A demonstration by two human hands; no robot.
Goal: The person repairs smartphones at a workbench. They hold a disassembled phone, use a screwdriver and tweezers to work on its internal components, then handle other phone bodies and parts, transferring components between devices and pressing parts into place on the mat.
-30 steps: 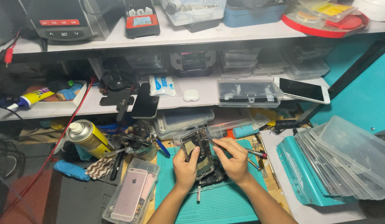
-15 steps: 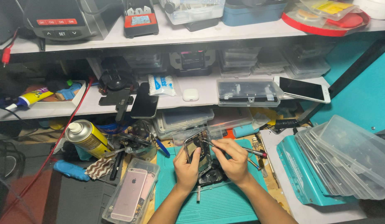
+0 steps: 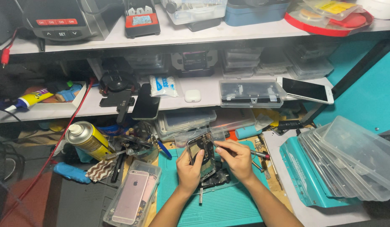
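Note:
My left hand (image 3: 189,170) grips an opened phone housing (image 3: 202,153), held upright and tilted over a teal work mat (image 3: 220,206). The housing's inside, with dark parts, faces me. My right hand (image 3: 237,159) pinches a thin tool whose tip touches the upper inside of the housing. Dark phone parts (image 3: 216,180) lie on the mat just below both hands.
A pink phone (image 3: 131,197) lies in a clear tray at the left. A yellow spray can (image 3: 87,139) lies further left. Stacked clear plastic boxes (image 3: 350,159) sit on a teal case at the right. Shelves above hold a white phone (image 3: 307,90), parts boxes and a dark phone (image 3: 146,104).
The phone housing has been lifted and tilted more upright in my left hand. My right hand stayed at its upper edge with the tool.

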